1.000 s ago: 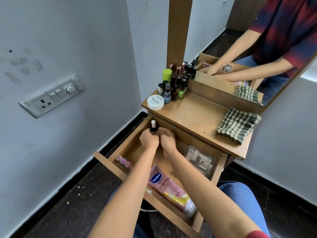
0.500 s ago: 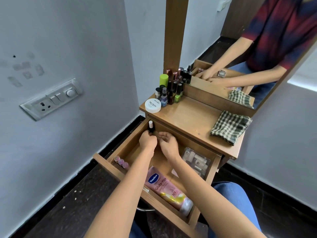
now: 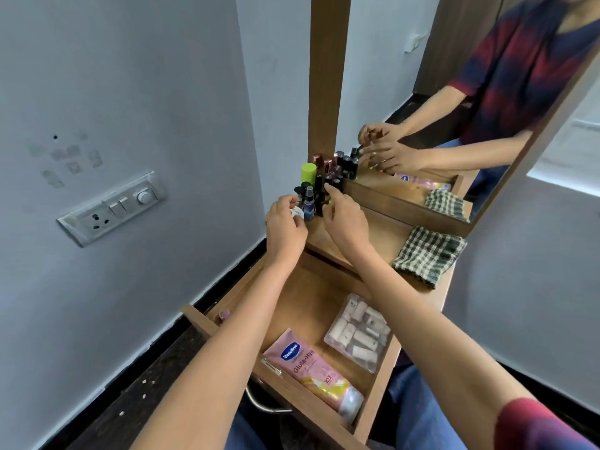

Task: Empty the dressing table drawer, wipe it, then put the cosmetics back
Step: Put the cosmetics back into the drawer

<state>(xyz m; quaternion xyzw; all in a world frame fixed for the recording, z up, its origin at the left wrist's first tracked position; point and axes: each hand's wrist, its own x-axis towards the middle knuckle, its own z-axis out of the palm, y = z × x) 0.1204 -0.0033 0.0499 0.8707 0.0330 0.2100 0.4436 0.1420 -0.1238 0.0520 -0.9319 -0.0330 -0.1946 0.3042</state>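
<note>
- Sits with drawer (image 3: 311,297) pulled open at lower centre, for reach; emptying judged part done.
- Parks cloth (image 3: 428,254) at right of tabletop (image 3: 383,235), ready for wiping.
- Leaves tube (image 3: 311,371) and pouch (image 3: 358,332) inside, not yet lifted out.
- Reaches up at mid-frame, hands apart: left hand (image 3: 285,228) curled by something white and round, grip unclear; right hand (image 3: 345,222) loose-fingered, nothing visibly held.
- Groups bottles (image 3: 324,186) just beyond the fingertips, clear of the drawer.

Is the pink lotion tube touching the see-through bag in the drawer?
Apart. The head view shows a strip of bare drawer floor between the pink lotion tube and the see-through bag.
</note>
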